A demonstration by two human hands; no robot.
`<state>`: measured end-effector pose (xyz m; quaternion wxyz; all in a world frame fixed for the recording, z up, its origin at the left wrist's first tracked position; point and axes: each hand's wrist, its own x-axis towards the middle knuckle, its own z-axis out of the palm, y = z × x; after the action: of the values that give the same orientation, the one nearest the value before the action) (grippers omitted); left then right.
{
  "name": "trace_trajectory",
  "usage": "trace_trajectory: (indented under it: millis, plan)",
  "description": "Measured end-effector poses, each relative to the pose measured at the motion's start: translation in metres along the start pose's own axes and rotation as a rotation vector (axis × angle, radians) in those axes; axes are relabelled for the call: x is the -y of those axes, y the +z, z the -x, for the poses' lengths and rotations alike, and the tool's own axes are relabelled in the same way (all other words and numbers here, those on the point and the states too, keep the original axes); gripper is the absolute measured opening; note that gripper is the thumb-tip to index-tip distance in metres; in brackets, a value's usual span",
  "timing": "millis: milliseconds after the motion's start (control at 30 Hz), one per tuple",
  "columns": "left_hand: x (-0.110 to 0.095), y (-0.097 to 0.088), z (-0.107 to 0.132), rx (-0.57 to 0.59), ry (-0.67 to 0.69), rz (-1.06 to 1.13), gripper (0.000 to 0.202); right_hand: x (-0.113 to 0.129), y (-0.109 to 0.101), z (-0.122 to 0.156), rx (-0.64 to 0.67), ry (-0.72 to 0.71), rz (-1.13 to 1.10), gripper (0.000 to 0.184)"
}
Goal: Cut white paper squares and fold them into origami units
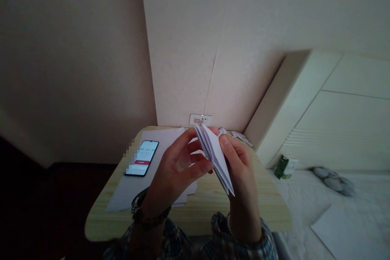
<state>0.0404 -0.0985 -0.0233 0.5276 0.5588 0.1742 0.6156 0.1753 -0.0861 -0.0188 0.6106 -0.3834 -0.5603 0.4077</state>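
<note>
A piece of white paper folded into a narrow, many-layered pointed shape [215, 156] is held up above the table, tilted with its lower tip toward me. My right hand [240, 166] pinches it along the right side, thumb on the front face and the other fingers mostly hidden behind. On the other side, my left hand [179, 168] curls around the layered edge, with its thumb against the layers and its index finger near the top. Beneath my left hand lie flat white sheets [164, 135], partly covered by my arm.
A lit phone [142, 158] rests on the sheets at the left of the wooden table [201, 221]. Folded paper pieces [242, 137] lie at the back right edge, below a wall socket [200, 120]. To the right, a bed holds a green-and-white box [285, 167] and a white sheet [344, 227].
</note>
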Motion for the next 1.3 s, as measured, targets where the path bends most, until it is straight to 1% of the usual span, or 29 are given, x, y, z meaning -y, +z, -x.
trace_trajectory:
  millis: [133,200,300,367,467,533,633,700,767,867,933,1067,1167,1300]
  plan:
    - [0.0,-0.001,0.0,-0.013,0.02,-0.041,0.033,-0.004,0.0,0.0,0.09,0.076,-0.024,0.042]
    - [-0.001,-0.002,0.0,-0.015,0.019,-0.059,0.034,-0.004,0.0,0.0,0.122,0.053,-0.007,0.042]
    - [-0.002,-0.004,-0.001,-0.029,0.067,-0.113,0.032,0.0,0.0,-0.001,0.155,-0.053,0.096,0.043]
    - [-0.003,-0.004,-0.002,-0.067,0.118,-0.175,0.029,0.005,-0.001,-0.001,0.146,-0.125,0.184,0.041]
    - [-0.004,-0.003,-0.003,-0.116,0.163,-0.233,0.029,0.011,-0.003,0.001,0.092,-0.193,0.259,0.04]
    - [-0.004,-0.004,-0.003,-0.124,0.158,-0.227,0.029,0.013,-0.004,0.003,0.067,-0.236,0.261,0.042]
    - [-0.004,-0.005,0.0,-0.14,0.133,-0.211,0.031,0.015,-0.005,0.007,0.07,-0.284,0.224,0.041]
    - [-0.004,-0.005,0.001,-0.163,0.117,-0.206,0.031,0.016,-0.005,0.009,0.066,-0.285,0.204,0.036]
    - [-0.003,-0.005,0.002,-0.187,0.12,-0.192,0.032,0.017,-0.006,0.012,0.055,-0.307,0.197,0.027]
    - [-0.002,-0.004,0.001,-0.198,0.149,-0.18,0.032,0.017,-0.007,0.015,0.053,-0.413,0.234,0.011]
    - [-0.003,-0.003,0.0,-0.213,0.16,-0.194,0.032,0.018,-0.008,0.018,0.052,-0.488,0.28,0.014]
    - [-0.004,-0.001,-0.001,-0.257,0.169,-0.212,0.032,0.02,-0.009,0.021,0.001,-0.594,0.319,0.023]
    - [-0.002,0.0,-0.001,-0.262,0.157,-0.22,0.032,0.021,-0.01,0.02,0.012,-0.618,0.397,0.021]
    - [-0.001,-0.001,0.0,-0.274,0.156,-0.263,0.031,0.02,-0.011,0.017,0.037,-0.588,0.482,0.013]
